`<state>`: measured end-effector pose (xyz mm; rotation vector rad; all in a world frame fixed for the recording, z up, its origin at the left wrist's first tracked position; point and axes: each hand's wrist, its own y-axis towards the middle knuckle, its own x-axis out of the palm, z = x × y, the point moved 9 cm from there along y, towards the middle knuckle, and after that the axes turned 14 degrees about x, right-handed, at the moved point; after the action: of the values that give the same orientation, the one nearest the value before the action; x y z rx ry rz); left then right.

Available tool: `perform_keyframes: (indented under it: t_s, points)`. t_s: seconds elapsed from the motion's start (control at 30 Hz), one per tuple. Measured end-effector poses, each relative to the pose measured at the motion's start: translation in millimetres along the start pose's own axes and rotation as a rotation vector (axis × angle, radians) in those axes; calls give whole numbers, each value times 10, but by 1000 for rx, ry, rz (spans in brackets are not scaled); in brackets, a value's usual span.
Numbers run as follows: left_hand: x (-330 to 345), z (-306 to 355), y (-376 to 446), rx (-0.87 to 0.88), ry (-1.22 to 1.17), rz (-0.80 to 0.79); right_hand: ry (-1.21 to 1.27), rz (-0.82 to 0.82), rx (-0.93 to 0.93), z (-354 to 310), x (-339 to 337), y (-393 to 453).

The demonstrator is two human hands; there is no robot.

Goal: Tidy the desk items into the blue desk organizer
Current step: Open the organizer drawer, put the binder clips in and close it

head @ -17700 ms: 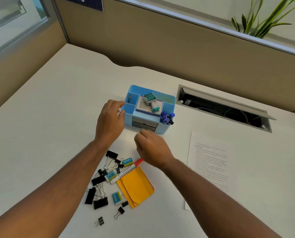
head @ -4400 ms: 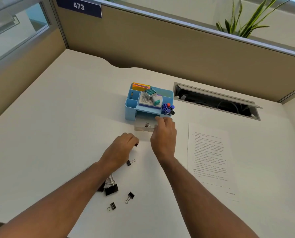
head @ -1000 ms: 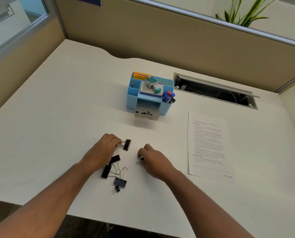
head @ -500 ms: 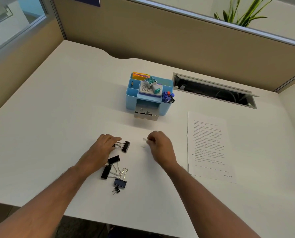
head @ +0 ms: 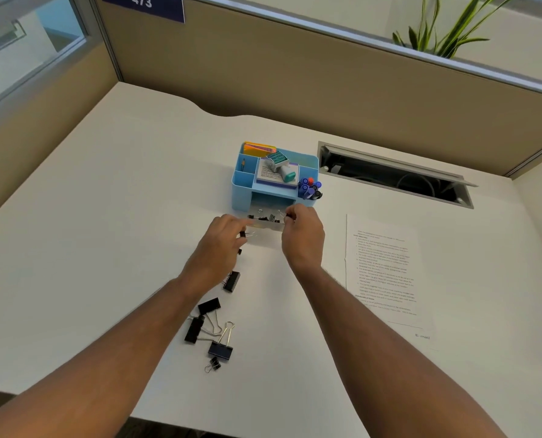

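The blue desk organizer stands mid-desk, holding orange sticky notes, a stamp on a notepad and blue pens. Its clear drawer is pulled out toward me with several small clips inside. My left hand hovers at the drawer's left front corner, fingers curled around a black binder clip that is mostly hidden. My right hand is at the drawer's right edge and pinches a small clip by its wire over the drawer. More black binder clips lie near me: one by my left wrist and a cluster further down.
A printed paper sheet lies right of my right arm. A recessed cable slot opens behind the organizer on the right. Beige partition walls close the desk's back and left side. The desk's near edge runs below the clip cluster.
Both hands have moved from the clip pile up to the open drawer, each carrying a clip. The camera view has also shifted closer to the organizer.
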<state>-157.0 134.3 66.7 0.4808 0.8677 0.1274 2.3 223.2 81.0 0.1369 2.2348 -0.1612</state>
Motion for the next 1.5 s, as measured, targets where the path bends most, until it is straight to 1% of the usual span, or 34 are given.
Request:
perform_keyframes:
  t_s: [0.13, 0.3, 0.43, 0.53, 0.63, 0.7, 0.77, 0.87, 0.97, 1.1, 1.2, 1.27, 1.37, 1.43, 1.5]
  points:
    - [62, 93, 394, -42, 20, 32, -21, 2, -13, -33, 20, 36]
    - [187, 76, 702, -93, 38, -1, 19, -9, -51, -83, -32, 42]
    - [190, -31, 737, -142, 7, -8, 11, 0, -147, -79, -75, -61]
    - [131, -82, 664, -121, -11, 8, -9, -17, -247, -2, -43, -226]
    - [24, -124, 482, -97, 33, 69, -81, -115, -421, 61, 118, -477]
    - [-50, -196, 288, -140, 65, 134, -161, -232, -543, 99, 272, -683]
    - [-51, -271, 85, -203, 88, 151, -249, -342, -662, 130, 413, -913]
    - [121, -362, -134, -269, 88, 41, -315, -444, -813, 162, 527, -1276]
    - [309, -425, -238, -314, 56, -105, -323, -503, -903, 212, 572, -1576]
    - [473, -417, -284, -253, 54, -282, -350, -567, -1017, 308, 688, -1982]
    - [481, -401, -299, -179, 131, -347, -386, -624, -1147, 351, 750, -2312]
    - [439, -408, -314, -159, 171, -357, -395, -623, -1153, 378, 754, -2357]
    - [377, -453, -363, -154, 211, -366, -401, -559, -1075, 397, 730, -2208]
    - [317, -531, -405, -200, 204, -341, -401, -521, -1019, 401, 682, -2091]
    - [231, -631, -439, -287, 163, -290, -407, -486, -993, 407, 633, -2038]
